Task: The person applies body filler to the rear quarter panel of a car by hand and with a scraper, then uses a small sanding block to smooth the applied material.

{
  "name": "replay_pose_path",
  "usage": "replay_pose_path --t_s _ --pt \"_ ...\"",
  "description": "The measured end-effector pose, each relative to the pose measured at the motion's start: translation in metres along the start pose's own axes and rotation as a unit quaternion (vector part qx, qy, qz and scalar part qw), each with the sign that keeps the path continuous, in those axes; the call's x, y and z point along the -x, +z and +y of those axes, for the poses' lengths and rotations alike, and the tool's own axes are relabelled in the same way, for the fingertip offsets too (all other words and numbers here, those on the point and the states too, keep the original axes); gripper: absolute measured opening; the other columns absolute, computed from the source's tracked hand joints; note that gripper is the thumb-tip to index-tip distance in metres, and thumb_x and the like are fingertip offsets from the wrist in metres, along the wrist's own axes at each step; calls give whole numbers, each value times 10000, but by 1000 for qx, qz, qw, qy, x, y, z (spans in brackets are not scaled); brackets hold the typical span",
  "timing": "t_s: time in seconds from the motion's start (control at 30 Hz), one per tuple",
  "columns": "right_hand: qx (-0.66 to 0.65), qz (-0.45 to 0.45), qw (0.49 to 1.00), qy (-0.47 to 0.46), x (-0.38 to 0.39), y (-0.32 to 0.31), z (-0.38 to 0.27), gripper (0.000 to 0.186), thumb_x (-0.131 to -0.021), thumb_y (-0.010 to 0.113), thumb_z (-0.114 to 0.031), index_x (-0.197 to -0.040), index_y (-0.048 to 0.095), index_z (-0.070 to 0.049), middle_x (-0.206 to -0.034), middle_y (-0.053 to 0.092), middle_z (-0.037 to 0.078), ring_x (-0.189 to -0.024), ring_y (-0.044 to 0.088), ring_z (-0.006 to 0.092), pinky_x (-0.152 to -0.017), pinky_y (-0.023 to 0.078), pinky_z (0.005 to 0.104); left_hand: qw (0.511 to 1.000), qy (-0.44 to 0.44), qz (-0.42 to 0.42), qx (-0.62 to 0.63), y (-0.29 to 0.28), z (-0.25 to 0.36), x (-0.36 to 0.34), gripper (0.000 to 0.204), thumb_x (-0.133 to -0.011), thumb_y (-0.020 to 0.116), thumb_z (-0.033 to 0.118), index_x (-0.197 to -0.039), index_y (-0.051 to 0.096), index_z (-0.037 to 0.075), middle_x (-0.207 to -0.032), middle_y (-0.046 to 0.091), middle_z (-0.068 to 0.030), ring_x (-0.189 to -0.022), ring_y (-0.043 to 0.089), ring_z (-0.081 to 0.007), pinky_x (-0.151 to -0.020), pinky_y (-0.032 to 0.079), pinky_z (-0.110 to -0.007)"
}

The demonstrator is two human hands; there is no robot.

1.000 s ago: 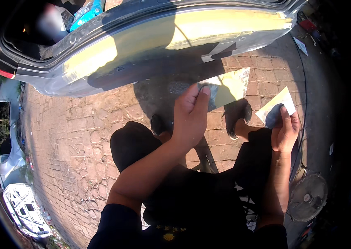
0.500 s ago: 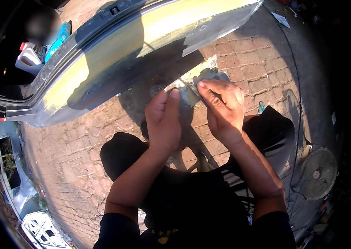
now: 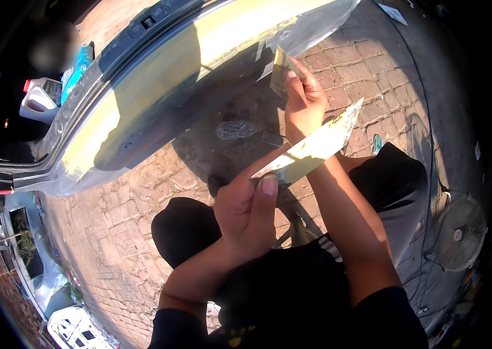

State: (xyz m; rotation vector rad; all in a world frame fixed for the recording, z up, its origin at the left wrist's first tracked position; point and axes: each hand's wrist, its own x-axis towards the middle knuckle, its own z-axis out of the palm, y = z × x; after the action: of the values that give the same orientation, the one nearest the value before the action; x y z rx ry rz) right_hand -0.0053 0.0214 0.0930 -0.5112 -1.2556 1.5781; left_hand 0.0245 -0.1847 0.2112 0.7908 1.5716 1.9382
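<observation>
My left hand [image 3: 244, 212] is closed with its thumb on top of a flat pale plate [image 3: 321, 139] smeared with a yellowish paste. The plate slants up to the right and crosses in front of my right forearm. Farther out, my right hand [image 3: 306, 107] pinches a thin rectangular putty spreader [image 3: 281, 74], with yellowish smears near its upper end. Beyond it lies the car's rear bumper [image 3: 158, 72], grey with broad patches of yellow filler. The spreader overlaps the bumper's lower edge in view; whether they touch, I cannot tell.
A crumpled clear plastic bottle [image 3: 236, 130] lies on the brick paving [image 3: 112, 232] under the bumper. A white jug [image 3: 41, 102] and a blue package [image 3: 77, 75] sit in the car's rear. At right are a round fan [image 3: 460, 235] and a dark cable [image 3: 417, 87].
My right hand has moved up and away from my left hand, toward the bumper, with the spreader. My left hand has come lower and nearer, and the plate now shows more fully.
</observation>
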Motion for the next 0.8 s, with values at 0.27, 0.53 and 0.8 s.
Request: replay_pose_path --t_s 0.27,0.53,0.8 --pt "57 141 985 -86 -42 54 32 315 -1063 591 -30 -1350 692 50 -1274 657 83 -1156 638 148 -1010 507 279 995 9 -45 -85 -8 2 -3 373 -1115 513 121 -1426 635 -45 -947 759 -74 -832 662 -72 -764 528 -242" --pt "126 157 974 -98 -7 97 36 343 -1011 621 -13 -1338 700 53 -1259 625 167 -1129 640 279 -988 517 355 996 67 -35 -36 -11 0 -2 365 -1106 523 112 -1420 652 -23 -830 699 -44 -711 600 -65 -697 487 -220" --pt "124 -128 984 10 108 145 12 316 -1026 606 -17 -1322 707 31 -1199 645 123 -1048 648 245 -939 508 312 999 -9 -26 -33 -20 7 9 346 -1096 547 86 -1390 658 -60 -746 648 -17 -634 543 -69 -612 446 -238"
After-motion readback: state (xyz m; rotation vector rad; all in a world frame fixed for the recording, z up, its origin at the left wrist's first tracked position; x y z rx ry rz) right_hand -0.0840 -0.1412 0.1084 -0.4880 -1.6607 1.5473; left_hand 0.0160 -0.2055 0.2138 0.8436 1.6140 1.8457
